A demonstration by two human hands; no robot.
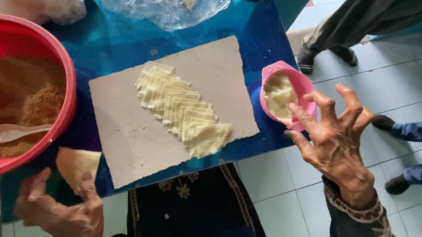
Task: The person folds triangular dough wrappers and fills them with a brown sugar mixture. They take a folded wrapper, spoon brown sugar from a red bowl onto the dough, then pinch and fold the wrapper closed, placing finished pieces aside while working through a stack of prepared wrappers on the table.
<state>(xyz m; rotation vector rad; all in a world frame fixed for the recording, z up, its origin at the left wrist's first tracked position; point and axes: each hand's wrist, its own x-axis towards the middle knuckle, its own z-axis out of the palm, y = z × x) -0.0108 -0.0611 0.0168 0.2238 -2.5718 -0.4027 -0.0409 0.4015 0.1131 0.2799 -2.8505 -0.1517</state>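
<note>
Our left hand (60, 207) pinches pastry square (78, 167) at counter (110, 36) edge; keep it flat, grip light. Our right hand (335, 135) spread wide, empty, fingertips at pink paste bowl (304, 86). Beyond: overlapped wrappers (183, 109) on cardboard (131, 142), red filling bowl (65, 78).

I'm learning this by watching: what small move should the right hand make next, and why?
Probably dip a fingertip into the pink bowl. The right hand hovers beside it with fingers spread and nothing in them, the bowl holds pale paste, and the left hand holds one wrapper that looks bare.
</note>
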